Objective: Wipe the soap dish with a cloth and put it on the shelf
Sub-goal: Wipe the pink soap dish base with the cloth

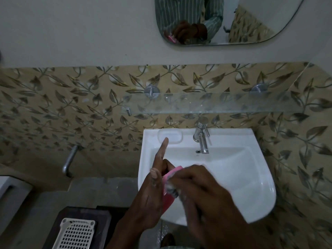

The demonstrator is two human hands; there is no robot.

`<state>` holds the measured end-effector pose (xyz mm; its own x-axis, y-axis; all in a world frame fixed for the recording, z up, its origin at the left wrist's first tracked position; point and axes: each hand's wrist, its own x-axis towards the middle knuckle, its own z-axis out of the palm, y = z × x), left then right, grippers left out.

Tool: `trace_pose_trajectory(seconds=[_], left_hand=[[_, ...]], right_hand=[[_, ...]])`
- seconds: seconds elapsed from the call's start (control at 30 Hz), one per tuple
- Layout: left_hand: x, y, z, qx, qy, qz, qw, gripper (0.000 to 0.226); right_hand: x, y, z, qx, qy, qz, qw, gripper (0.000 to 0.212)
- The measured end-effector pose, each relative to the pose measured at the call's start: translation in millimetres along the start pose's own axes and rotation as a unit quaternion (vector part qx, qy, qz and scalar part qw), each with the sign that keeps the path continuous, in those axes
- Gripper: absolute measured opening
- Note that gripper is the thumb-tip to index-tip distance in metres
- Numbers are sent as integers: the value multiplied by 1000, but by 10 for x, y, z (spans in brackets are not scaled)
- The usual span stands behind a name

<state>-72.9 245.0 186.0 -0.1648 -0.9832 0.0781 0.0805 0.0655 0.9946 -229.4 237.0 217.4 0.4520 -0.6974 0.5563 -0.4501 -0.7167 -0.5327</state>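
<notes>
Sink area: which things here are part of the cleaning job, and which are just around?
In use: pink soap dish, cloth, left hand, right hand, glass shelf.

Just around: sink, tap, mirror, white grille.

Pink soap dish [168, 178]. White sink [233, 177]. Brown wall tiles [71, 105] with leaf shapes. Green striped shirt [179, 11] in mirror [260, 24].

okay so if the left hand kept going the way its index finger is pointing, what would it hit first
Probably the back ledge of the sink, at the moulded soap recess left of the tap. The left hand holds the pink soap dish; depth is uncertain.
</notes>
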Motion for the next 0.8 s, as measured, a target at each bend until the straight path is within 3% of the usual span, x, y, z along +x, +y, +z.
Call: trace_pose_trajectory(seconds=[0.07, 0.17, 0.33, 0.43, 0.67, 0.8], left_hand=[[-48, 53, 5, 31, -28, 19, 999, 49], [-26, 45, 9, 48, 47, 102, 993, 82], [80, -78, -26, -11, 71, 51, 996, 89], [115, -108, -62, 15, 86, 45, 995, 81], [18, 19, 51, -13, 75, 25, 997, 75], [-3, 105, 58, 135, 56, 32, 989, 50]], right_hand=[[-2, -63, 24, 1, -4, -35, 999, 25], [15, 128, 2, 66, 25, 49, 996, 25], [-41, 246, 87, 125, 53, 197, 971, 22], [-85, 227, 112, 146, 55, 225, 962, 25], [-25, 212, 126, 50, 105, 133, 984, 26], [-61, 346, 116, -62, 84, 28, 994, 34]])
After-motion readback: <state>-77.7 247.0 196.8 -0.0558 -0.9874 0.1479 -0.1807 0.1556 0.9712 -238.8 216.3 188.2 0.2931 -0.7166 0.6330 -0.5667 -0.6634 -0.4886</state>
